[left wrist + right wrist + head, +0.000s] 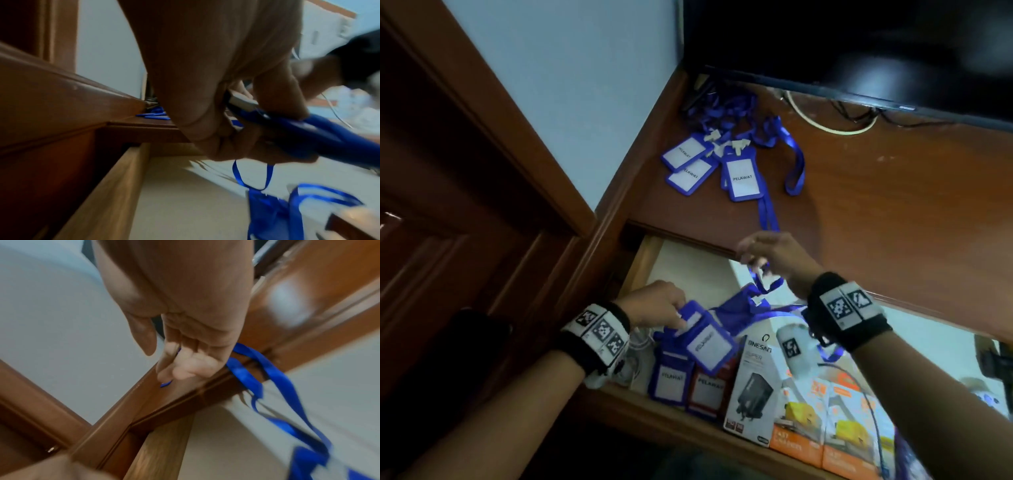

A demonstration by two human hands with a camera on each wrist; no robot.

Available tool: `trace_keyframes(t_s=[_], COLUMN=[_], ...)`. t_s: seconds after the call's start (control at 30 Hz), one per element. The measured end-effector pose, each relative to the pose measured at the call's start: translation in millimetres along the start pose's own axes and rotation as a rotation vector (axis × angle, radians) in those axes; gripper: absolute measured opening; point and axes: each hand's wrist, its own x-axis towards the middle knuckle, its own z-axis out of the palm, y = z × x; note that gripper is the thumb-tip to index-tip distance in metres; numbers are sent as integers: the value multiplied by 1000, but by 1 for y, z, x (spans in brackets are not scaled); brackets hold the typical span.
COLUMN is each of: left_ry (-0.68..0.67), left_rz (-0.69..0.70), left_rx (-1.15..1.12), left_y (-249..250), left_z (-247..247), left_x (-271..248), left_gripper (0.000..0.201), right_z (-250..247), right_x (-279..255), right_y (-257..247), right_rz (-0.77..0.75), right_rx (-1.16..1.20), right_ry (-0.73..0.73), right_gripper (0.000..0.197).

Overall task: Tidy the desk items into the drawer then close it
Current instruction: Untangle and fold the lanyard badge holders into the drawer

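Left hand (659, 303) pinches a blue badge (709, 342) over the open drawer (643, 260), right hand (774, 255) pinches its lanyard (765, 286) above. More "PELAWAT" badges (739, 178) on the desk (876, 205); a "NESAR" box (755, 387) in the drawer.

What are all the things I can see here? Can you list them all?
badge holders on desk: three or more, blue, desk's back corner
held badge holder: one, blue, over drawer
lanyard: one, blue, in right hand
badge holders in drawer: two, blue and red, front
boxes: three, one white, two orange, drawer front
drawer: one, wooden, open
desk: one, brown
monitor: one, black, desk's back
left hand: grips badge holder
right hand: pinches lanyard
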Motion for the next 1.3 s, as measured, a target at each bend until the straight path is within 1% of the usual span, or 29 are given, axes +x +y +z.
trace_keyframes(t_s=[0.03, 0.1, 0.17, 0.23, 0.27, 0.33, 0.4, 0.47, 0.53, 0.6, 0.67, 0.73, 0.87, 0.93, 1.0, 1.07, 1.17, 1.23, 1.3], left_ry=[-67, -187, -264, -310, -320, -311, -305, -279, -244, -206, -158, -121, -49, 19, 86, 146, 272, 352, 441], left_rz=[-42, -65, -66, -26, -10, 24, 32, 30, 29, 25, 1, -28, -66, -82, -80, -69, -13, 42, 116], left_rx=[131, 374, 584, 711, 752, 819, 884, 940, 972, 990, 994, 994, 938, 855, 728, 545, 274, 126, -24], left_y=[1, 7, 16, 20, 21, 23, 23, 22, 17, 9, 1, -2, -4, -4, -1, 4, 19, 32, 46], left_z=[1, 5, 9, 16, 20, 28, 36, 43, 48, 53, 58, 60, 63, 62, 59, 56, 52, 51, 51], left_x=[3, 6, 7, 7, 8, 10, 14, 17, 21, 24, 27, 27, 25, 24, 22, 20, 18, 17, 17], left_gripper=[14, 22, 24, 28, 30, 30, 28, 27, 23, 21, 26, 28, 38, 47, 49, 47, 38, 33, 28], right_z=[2, 4, 1, -1, -1, 3, 12, 22, 31, 38, 40, 38, 28, 23, 19, 15, 6, -4, -16], right_x=[11, 35, 61, 80, 88, 97, 98, 87, 72, 57, 46, 35, 19, 13, 7, 0, -15, -25, -37], right_y=[-7, -20, -27, -32, -31, -24, -10, 5, 21, 34, 48, 60, 68, 67, 68, 71, 76, 80, 81], right_rz=[-23, -82, -148, -173, -180, -192, -204, -193, -252, -287, -268, -278, -316, -302, -293, -301, -325, -367, -398], right_rx=[-18, -65, -121, -80, -107, -274, -474, -659, -813, -935, -1018, -1053, -1008, -987, -989, -986, -912, -793, -629], right_ry=[27, 112, 231, 302, 320, 313, 300, 339, 400, 462, 518, 593, 684, 718, 720, 708, 729, 759, 791], right_gripper=[9, 4, 7, 24, 35, 51, 55, 64, 76, 83, 82, 71, 51, 44, 39, 35, 23, 19, 10])
